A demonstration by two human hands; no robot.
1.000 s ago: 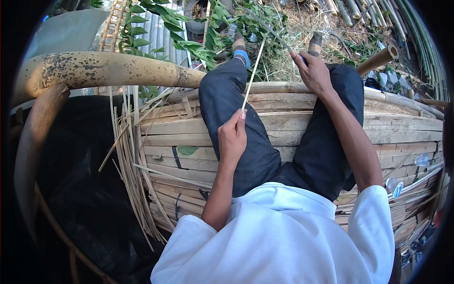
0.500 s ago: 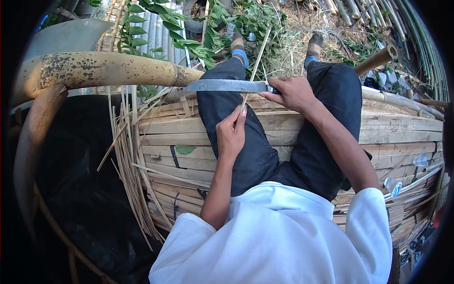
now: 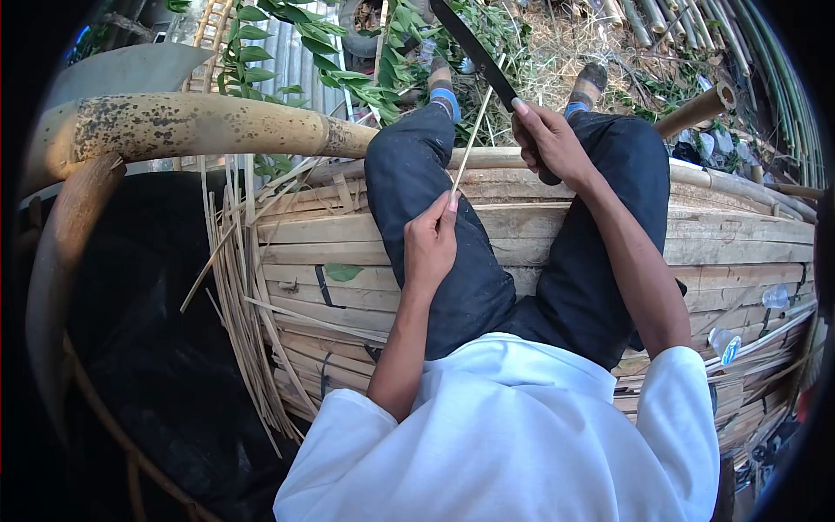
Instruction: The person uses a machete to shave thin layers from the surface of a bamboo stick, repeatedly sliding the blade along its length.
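A thin pale bamboo strip [image 3: 474,133] points up and away from my left hand [image 3: 430,244], which pinches its near end above the left thigh. My right hand [image 3: 554,143] is wrapped round the handle of a large knife. The dark blade of the knife [image 3: 472,48] slants up and to the left from the fist, past the far end of the strip. Whether the blade touches the strip, I cannot tell.
Stacked bamboo slats [image 3: 539,224] lie under my legs. A thick bamboo pole [image 3: 200,126] crosses the left side. Loose thin strips [image 3: 235,322] hang at the left. Two plastic cups [image 3: 724,344] [image 3: 775,297] rest at the right, and leafy branches [image 3: 326,52] spread ahead.
The knife has swung from lying level across the strip to pointing up and away, as my right hand turned and moved slightly. My left hand has barely shifted with the strip.
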